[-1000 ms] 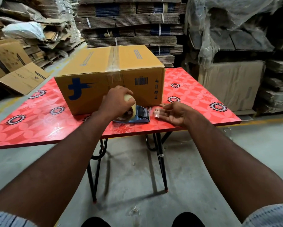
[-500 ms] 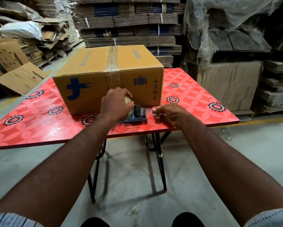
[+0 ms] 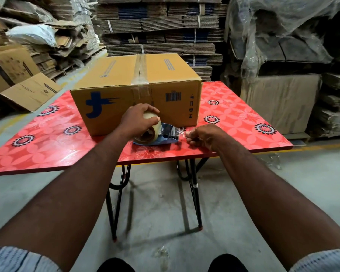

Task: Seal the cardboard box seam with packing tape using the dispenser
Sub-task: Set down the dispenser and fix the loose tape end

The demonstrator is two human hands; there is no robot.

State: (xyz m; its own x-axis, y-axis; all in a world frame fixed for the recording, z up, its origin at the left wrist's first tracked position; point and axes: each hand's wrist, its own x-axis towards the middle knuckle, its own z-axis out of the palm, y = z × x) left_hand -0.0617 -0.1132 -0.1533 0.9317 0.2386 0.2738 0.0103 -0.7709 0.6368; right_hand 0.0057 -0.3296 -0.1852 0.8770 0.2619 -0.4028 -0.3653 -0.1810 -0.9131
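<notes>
A: Since a second ago, right hand went from flat and open to pinched on the clear tape end; left hand stays clamped over the tape roll in the blue dispenser on the table.

B: Progress?

A: Cardboard box, just behind the dispenser, already carries glossy tape along its top seam (far end hidden). Probably finishing, or re-threading. Corrugated, matte board; slick film.
</notes>
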